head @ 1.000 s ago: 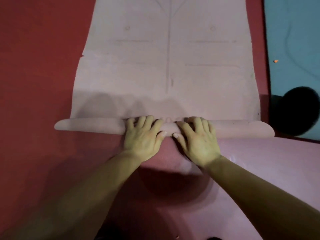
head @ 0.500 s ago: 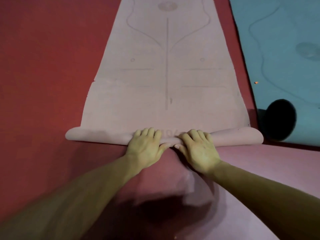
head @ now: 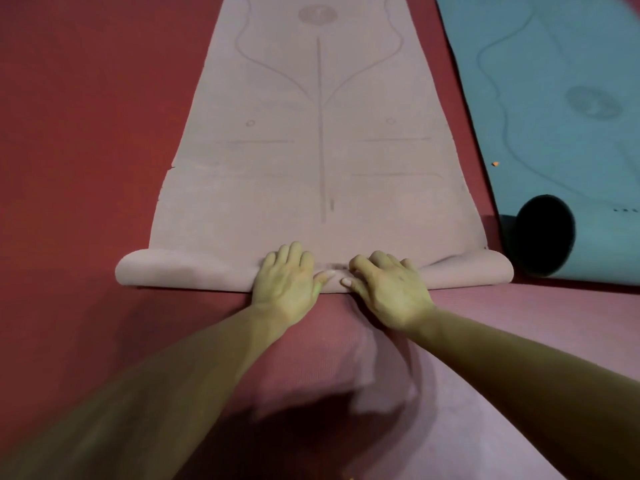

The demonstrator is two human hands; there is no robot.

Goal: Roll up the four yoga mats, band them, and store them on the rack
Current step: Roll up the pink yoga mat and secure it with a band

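Red flooring (head: 76, 133) is seen on both sides of a mauve mat (head: 322, 161), which is laid flat, runs away from the camera and is printed with faint alignment lines. To the right of the mauve mat, across a narrow strip of floor, a teal mat (head: 561, 81) is spread. Its near end is curled into a loose coil whose dark hollow is turned toward the mauve mat. Just in front of the mauve mat, a textured pink mat (head: 519, 323) is laid out.

The mauve mat's near end is wound into a low roll (head: 187, 270) lying across its full width. The roll is held at its middle by both hands. The left hand (head: 285, 282) is set just left of the mauve mat's centre line, its fingers bent over the top of the roll. The right hand (head: 388, 289) is set just right of that line, its fingers curled over the roll likewise. The two thumbs are near each other but apart.

A tiny orange speck (head: 495, 163) is seen on the teal mat's edge nearest the mauve mat.
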